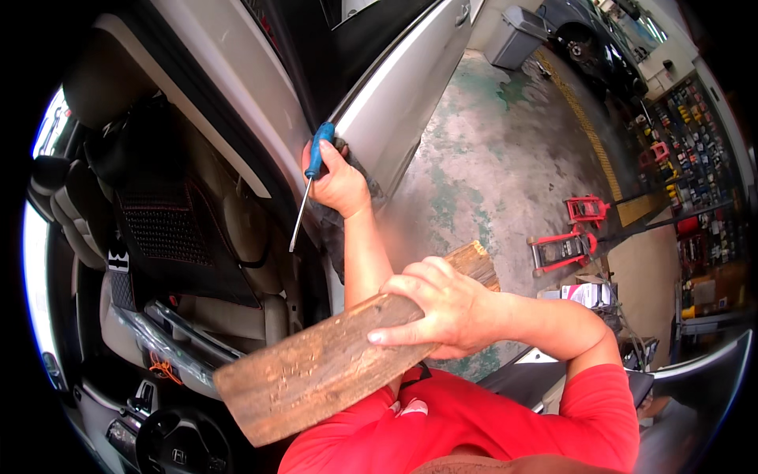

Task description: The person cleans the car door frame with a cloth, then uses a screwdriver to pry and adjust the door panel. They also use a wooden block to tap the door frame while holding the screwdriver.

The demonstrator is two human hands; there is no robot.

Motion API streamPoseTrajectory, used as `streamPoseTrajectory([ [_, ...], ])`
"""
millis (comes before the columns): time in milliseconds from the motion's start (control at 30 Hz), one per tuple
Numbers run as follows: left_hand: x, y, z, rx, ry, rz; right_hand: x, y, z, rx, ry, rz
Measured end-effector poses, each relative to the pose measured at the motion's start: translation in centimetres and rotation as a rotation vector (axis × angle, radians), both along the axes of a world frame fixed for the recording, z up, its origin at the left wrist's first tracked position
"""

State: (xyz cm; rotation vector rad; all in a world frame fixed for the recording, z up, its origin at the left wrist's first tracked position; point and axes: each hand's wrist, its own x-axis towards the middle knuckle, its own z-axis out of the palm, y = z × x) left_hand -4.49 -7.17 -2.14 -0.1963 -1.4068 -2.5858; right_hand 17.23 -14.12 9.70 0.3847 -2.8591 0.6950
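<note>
My left hand is raised beside the car's door pillar, its fingers closed round the blue handle of a screwdriver. The metal shaft slants down and slightly left, toward the car's interior. A dark grey, soft-looking thing shows just behind this hand; I cannot tell what it is. Across my body lies a long brown wooden block, tilted from lower left to upper right. My right hand grips it near its upper right end, with the thumb on its face. The block hides part of my left forearm.
A white car door stands to the right of my left hand. On the left are the car seat and steering wheel. A red floor jack rests on the worn concrete floor, with a grey bin farther back.
</note>
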Motion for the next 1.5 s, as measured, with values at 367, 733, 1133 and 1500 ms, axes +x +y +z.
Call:
streamPoseTrajectory([
  [367, 0.3, -0.3, 1.1, 0.02, -0.124, -0.06, -0.2, 0.2, 1.2, -0.098, -0.049, -0.056],
  [733, 1.4, -0.5, 0.0, -0.086, -0.044, 0.049, 0.5, 2.8, 0.2, -0.301, -0.094, -0.226],
  [1133, 0.4, 0.9, 0.7, -0.075, -0.09, 0.071, 1.8, 1.1, -1.5, -0.306, -0.084, -0.255],
  [1500, 0.7, 1.4, -0.1, -0.191, 0.027, 0.162, 2.2, 0.9, -1.6, -0.282, -0.132, -0.245],
])
